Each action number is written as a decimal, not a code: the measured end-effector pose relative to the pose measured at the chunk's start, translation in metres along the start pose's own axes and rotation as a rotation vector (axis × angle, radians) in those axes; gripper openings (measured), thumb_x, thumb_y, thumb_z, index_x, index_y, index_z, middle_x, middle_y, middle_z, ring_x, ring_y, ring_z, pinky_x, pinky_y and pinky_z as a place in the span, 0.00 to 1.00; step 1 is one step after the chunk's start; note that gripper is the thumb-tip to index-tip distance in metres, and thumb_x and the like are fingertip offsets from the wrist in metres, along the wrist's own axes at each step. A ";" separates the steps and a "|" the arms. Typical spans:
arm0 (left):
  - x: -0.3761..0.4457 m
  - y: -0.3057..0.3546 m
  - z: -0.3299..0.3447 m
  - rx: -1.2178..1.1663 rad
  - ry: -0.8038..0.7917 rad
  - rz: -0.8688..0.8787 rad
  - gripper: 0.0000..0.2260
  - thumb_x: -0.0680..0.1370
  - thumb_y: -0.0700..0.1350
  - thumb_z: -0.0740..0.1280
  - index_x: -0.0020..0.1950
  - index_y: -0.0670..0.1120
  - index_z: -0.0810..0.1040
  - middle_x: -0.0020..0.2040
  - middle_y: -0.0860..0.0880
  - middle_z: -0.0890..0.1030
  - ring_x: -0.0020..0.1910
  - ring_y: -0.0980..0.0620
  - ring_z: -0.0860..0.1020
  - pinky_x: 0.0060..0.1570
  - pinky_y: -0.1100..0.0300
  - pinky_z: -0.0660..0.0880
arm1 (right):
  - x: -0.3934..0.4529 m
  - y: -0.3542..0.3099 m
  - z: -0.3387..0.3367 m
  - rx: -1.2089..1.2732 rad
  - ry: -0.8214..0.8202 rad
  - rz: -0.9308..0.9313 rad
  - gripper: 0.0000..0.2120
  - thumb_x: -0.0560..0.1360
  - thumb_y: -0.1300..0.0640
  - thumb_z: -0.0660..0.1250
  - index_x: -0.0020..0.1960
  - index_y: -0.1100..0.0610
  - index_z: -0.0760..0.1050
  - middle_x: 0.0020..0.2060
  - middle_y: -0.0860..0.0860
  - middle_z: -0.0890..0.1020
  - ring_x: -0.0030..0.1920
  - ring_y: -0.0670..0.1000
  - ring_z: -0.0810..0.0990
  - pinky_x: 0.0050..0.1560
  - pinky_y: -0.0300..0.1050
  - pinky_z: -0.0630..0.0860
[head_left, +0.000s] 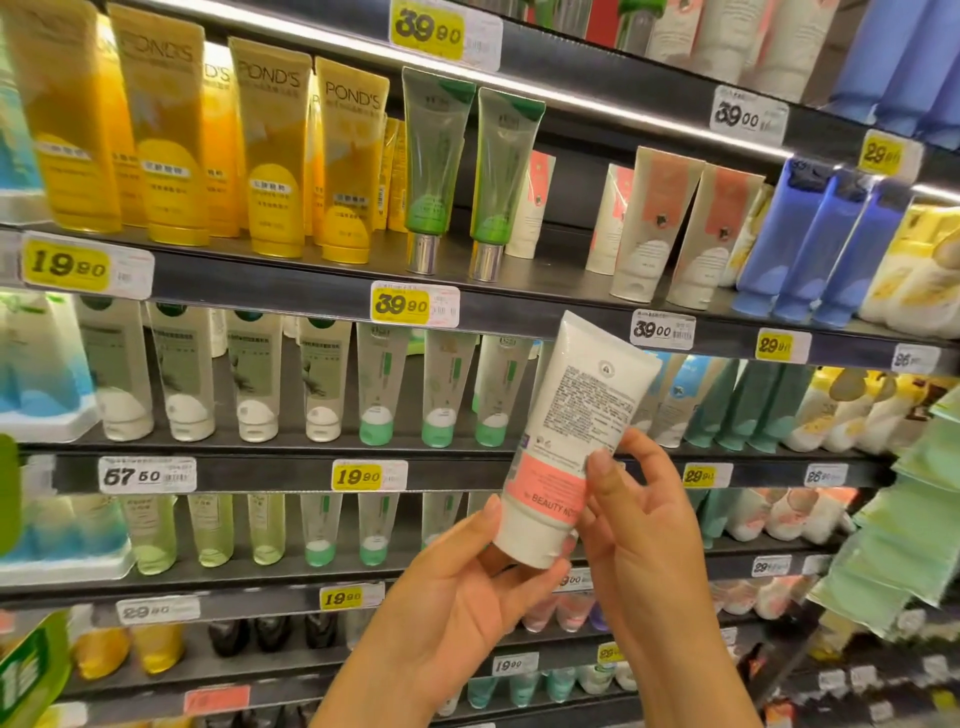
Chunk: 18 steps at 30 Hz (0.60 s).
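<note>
A white plastic tube with a coral-pink band (574, 415) is held up in front of the shop shelving, cap down and tilted a little to the right, with its printed back panel facing the camera. The left hand (467, 587) cups the cap end from below, its thumb lying along the tube's left side and its fingers (524, 569) curled under the cap. The right hand (647, 530) pinches the tube's right edge just above the pink band, thumb on the front and forefinger behind. Both hands therefore grip the tube, which touches no shelf.

The work in hand looks like reading the small print. To do that well, the left hand should carry the weight at the cap. The right thumb can then slide toward the edge, because it now covers part of the text. Turning the panel square to the eyes and out of the glare from the shelf lighting should make the fine lines easier to read. A light squeeze is enough, since a soft tube dents under pressure.

On the dark shelf (561, 265) above stand matching cream tubes with coral panels (657, 223), with a gap to their left beside the translucent green tubes with silver caps (436, 166). If the tube goes back, that gap seems the likely slot, cap down like its neighbours. A white price tag (662, 330) reading 39.00 sits on the shelf edge just below them.
</note>
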<state>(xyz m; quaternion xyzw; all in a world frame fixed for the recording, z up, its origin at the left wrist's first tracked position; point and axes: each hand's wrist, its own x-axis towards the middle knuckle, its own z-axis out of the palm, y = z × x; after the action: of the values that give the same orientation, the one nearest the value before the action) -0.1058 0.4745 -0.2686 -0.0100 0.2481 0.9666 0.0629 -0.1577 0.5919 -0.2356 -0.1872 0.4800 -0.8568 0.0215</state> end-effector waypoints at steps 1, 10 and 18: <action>0.000 0.001 0.000 0.000 0.003 0.014 0.16 0.69 0.42 0.67 0.52 0.35 0.82 0.55 0.33 0.80 0.51 0.38 0.81 0.47 0.47 0.81 | 0.001 0.000 -0.001 -0.015 -0.013 0.003 0.20 0.68 0.57 0.67 0.59 0.58 0.69 0.49 0.55 0.85 0.48 0.50 0.84 0.44 0.40 0.80; 0.004 0.002 -0.002 0.128 0.071 0.183 0.20 0.66 0.32 0.67 0.58 0.36 0.73 0.56 0.36 0.81 0.53 0.40 0.80 0.53 0.48 0.78 | 0.001 0.003 0.001 -0.213 -0.057 0.040 0.27 0.60 0.47 0.71 0.57 0.56 0.74 0.45 0.47 0.85 0.48 0.46 0.83 0.45 0.38 0.79; 0.003 -0.001 -0.003 0.155 -0.012 0.052 0.28 0.61 0.38 0.79 0.59 0.36 0.78 0.57 0.35 0.80 0.53 0.40 0.80 0.53 0.51 0.79 | 0.000 0.005 -0.009 -0.207 0.020 0.050 0.24 0.60 0.48 0.73 0.53 0.58 0.79 0.46 0.54 0.84 0.48 0.52 0.82 0.47 0.46 0.78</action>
<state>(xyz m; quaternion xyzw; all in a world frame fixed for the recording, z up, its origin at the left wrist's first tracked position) -0.1085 0.4744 -0.2723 0.0070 0.3219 0.9459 0.0396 -0.1616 0.5968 -0.2442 -0.1677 0.5706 -0.8037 0.0185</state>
